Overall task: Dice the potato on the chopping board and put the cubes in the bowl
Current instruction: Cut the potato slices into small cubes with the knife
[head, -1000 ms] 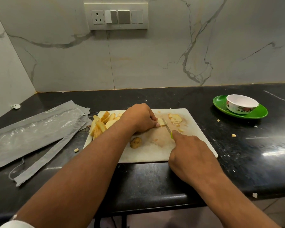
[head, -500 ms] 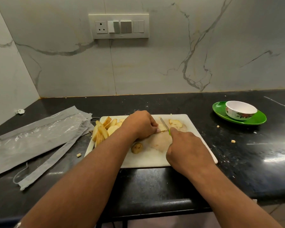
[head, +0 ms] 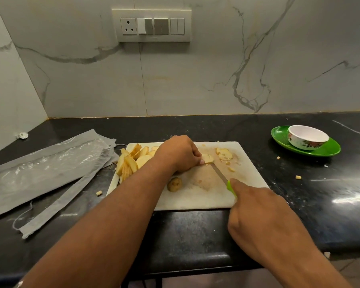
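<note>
1. Your right hand [head: 260,221] is curled round the green handle of the knife [head: 220,173], forefinger laid along its top; the blade runs up and away from that grip, and its tip meets the potato piece [head: 207,158] that your left hand [head: 180,153] pins to the chopping board [head: 247,163]; keep that wrap firm, since a wet handle can turn in the palm.

2. Your left hand's fingers are bent over the piece, a fingernail showing right at the blade side; tuck the tips back behind the knuckles, because the steel is touching the piece just beside them; whether the thumb is under cover cannot be told from here.

3. Cut with a short draw towards your knife hand rather than a straight press; the piece is small and thin, and I judge it likely to skid or tip otherwise.

4. Beyond the blade tip lie a few cut bits [head: 223,153]; behind your left wrist wait the stacked slices [head: 129,163]; nearer you, below that wrist, sits a skin-on end [head: 174,184]; most of the dicing seems still ahead.

5. The bowl [head: 308,139] stands on a green saucer [head: 328,150], well off beyond the board's far side from your left hand, and looks empty; stray cubes [head: 298,177] already lie on the counter [head: 195,229], so gather the pieces before carrying them over.
</note>
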`<state>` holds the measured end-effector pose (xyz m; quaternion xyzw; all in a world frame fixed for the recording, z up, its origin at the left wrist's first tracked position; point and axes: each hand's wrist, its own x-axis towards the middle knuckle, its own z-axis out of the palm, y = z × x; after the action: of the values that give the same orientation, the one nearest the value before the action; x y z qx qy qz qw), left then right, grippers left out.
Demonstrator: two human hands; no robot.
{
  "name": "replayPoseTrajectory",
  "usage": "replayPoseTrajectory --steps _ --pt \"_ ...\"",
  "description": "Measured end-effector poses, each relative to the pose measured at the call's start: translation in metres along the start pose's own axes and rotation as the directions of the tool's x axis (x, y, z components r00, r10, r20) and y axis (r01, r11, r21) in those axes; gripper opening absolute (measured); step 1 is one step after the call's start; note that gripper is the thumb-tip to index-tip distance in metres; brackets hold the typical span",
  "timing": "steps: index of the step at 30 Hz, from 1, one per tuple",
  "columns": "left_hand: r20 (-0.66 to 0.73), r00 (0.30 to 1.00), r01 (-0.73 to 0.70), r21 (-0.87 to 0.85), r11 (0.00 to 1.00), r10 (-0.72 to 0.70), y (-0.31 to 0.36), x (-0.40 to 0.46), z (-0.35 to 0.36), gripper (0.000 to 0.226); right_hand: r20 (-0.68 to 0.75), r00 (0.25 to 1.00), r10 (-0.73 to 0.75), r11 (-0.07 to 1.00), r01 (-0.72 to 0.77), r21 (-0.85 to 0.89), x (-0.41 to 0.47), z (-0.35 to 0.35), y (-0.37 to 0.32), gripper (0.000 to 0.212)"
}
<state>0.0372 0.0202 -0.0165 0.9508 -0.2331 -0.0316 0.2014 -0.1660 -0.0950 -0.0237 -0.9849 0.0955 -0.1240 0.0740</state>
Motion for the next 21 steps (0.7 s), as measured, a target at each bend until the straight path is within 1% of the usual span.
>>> replayPoseTrajectory --steps 3,8,13,16,18,21 --pt "-0.014 1.000 0.026 -0.014 1.000 -0.026 0.000 -0.001 0.000 0.030 -0.030 0.999 0.029 0.999 -0.029 0.013 0.023 0.002 -0.009 0.057" --pt "-0.019 0.999 0.040 -0.026 0.999 -0.041 0.000 -0.002 0.003 0.030 0.017 0.999 0.039 0.999 -0.040 0.032 0.057 0.022 -0.020 0.048" --pt "-0.015 0.999 0.034 -0.015 0.999 -0.035 -0.001 0.000 0.002 0.030 0.012 1.000 0.027 0.999 -0.028 0.044 0.034 0.020 -0.010 0.056" --pt "-0.005 1.000 0.017 -0.021 1.000 -0.017 -0.001 0.000 0.001 0.030 0.029 0.999 0.021 1.000 -0.021 0.000 0.008 0.015 -0.002 0.063" --pt "-0.010 1.000 0.011 -0.023 1.000 -0.011 -0.002 0.000 0.001 0.029 0.028 1.000 0.007 1.000 -0.007 -0.025 -0.001 0.011 0.002 0.063" --pt "-0.032 0.999 0.016 -0.031 0.999 -0.017 -0.003 -0.002 0.001 0.028 -0.017 1.000 -0.001 1.000 0.001 -0.025 0.005 0.003 -0.002 0.060"
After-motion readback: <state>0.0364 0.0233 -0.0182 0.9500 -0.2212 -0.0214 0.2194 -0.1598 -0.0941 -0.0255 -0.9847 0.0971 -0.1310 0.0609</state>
